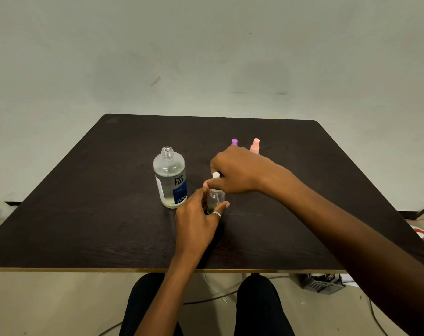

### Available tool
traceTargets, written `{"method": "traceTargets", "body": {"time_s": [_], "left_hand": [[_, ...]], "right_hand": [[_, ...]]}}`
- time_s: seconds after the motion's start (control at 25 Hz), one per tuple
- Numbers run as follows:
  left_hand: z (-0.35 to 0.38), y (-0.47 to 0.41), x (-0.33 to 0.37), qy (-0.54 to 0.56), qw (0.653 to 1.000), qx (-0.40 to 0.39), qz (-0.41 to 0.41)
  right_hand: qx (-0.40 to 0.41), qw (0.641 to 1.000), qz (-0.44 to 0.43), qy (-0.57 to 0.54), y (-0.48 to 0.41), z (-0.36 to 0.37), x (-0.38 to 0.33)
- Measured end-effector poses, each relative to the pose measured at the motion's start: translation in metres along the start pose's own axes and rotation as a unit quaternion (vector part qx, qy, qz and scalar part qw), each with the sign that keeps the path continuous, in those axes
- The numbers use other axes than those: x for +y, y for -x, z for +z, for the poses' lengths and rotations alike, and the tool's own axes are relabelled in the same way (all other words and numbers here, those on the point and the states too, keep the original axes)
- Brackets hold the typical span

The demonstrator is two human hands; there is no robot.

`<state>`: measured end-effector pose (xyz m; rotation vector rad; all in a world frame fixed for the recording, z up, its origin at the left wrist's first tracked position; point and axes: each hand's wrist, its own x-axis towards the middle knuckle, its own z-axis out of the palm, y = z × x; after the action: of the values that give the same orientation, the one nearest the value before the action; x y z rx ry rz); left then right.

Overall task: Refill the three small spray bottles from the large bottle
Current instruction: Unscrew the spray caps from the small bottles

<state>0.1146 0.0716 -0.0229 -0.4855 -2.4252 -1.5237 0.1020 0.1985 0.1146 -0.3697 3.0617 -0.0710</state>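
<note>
A: Right, largest first. Dark table [84, 214], mostly bare; wide free surface left of the large bottle [170, 177], and more between it and the near edge.

B: Large bottle?

A: Upright near table centre, cap off, neck open. Clear liquid fills it to roughly the shoulder. Blue label faces the camera.

B: Hands?

A: Left hand [196, 220] just right of the large bottle, fingers wrapped around the body of a clear small spray bottle [215, 199]; ring on one finger. Right hand [237, 172] above it, thumb and fingers pinched shut on that bottle's white spray top [215, 175]. Cannot tell how much liquid it holds.

B: Other two?

A: Behind the right hand, farther back and to the right of the large bottle: purple-capped bottle [234, 142] and pink-capped bottle [255, 146], side by side, bodies hidden by the hand. Contents unseen.

B: Off the table?

A: Cables [213, 298] on the floor under the near edge.
</note>
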Motion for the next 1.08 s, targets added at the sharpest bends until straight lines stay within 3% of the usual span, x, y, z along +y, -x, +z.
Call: {"method": "traceTargets", "body": {"time_s": [0.16, 0.52, 0.8, 0.92, 1.08], "left_hand": [[0.002, 0.0, -0.003, 0.012, 1.0, 0.0, -0.003], [0.002, 0.0, -0.001, 0.012, 1.0, 0.005, 0.005], [0.006, 0.002, -0.01, 0.045, 0.999, 0.003, -0.003], [0.007, 0.0, -0.012, 0.057, 0.998, 0.007, -0.003], [0.008, -0.001, -0.016, 0.062, 0.998, 0.007, 0.003]], "right_hand": [[-0.023, 0.999, -0.024, -0.024, 0.002, -0.008, 0.0], [0.011, 0.999, -0.021, -0.049, 0.02, -0.075, 0.007], [-0.023, 0.993, 0.014, -0.117, -0.039, -0.109, 0.029], [-0.03, 0.998, 0.034, -0.041, -0.08, -0.09, 0.036], [0.05, 0.998, 0.033, 0.027, -0.112, -0.035, 0.038]]}}
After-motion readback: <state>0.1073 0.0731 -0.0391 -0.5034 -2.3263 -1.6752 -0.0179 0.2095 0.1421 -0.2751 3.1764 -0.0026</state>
